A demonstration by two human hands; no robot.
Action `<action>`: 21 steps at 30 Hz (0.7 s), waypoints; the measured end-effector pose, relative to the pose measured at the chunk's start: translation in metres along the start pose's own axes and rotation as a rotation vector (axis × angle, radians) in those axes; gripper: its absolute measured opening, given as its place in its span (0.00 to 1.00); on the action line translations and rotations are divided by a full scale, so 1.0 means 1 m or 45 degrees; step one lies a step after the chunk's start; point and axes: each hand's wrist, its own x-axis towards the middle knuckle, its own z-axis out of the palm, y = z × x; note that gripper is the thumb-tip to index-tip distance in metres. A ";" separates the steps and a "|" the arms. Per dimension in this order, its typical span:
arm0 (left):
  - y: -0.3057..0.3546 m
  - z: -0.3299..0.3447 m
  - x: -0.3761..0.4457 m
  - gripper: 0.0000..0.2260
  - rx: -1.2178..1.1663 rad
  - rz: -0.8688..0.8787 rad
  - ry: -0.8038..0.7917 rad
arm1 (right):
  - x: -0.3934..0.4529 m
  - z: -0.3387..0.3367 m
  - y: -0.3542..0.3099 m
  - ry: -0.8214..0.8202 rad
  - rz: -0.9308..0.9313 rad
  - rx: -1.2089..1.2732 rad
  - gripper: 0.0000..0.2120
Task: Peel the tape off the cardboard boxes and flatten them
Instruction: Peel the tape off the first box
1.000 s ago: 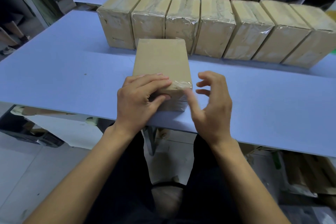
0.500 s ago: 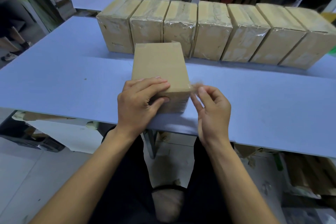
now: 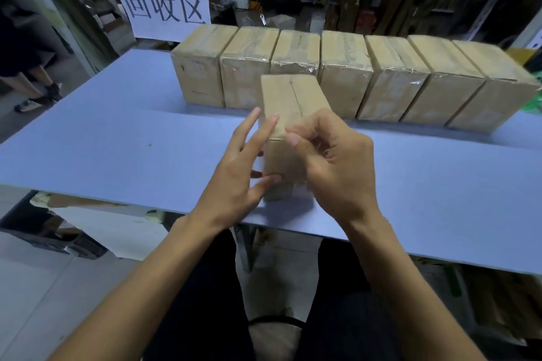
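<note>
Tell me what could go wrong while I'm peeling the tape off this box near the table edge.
The brown cardboard box sits close to the blue table's near edge, and your left hand only touches it with straight fingers, so a hard pull may drag it off. The clear tape under your right hand could tear partway, leaving strips.

The right hand (image 3: 334,161) hides the near box's (image 3: 289,102) right front corner; any tape is indiscernible

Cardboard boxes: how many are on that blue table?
8. Seven taped cardboard boxes stand in a row at the table's far edge; one box sits nearer, between the hands.
</note>
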 end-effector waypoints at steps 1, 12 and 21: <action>-0.001 0.000 0.000 0.37 -0.021 -0.012 -0.047 | 0.000 0.002 0.000 -0.044 -0.035 -0.077 0.09; -0.009 0.011 0.022 0.23 0.259 0.190 0.130 | -0.016 0.011 0.037 0.236 -0.183 -0.443 0.13; -0.018 0.006 0.020 0.22 0.099 0.162 0.086 | -0.006 0.000 0.038 0.054 -0.188 -0.425 0.08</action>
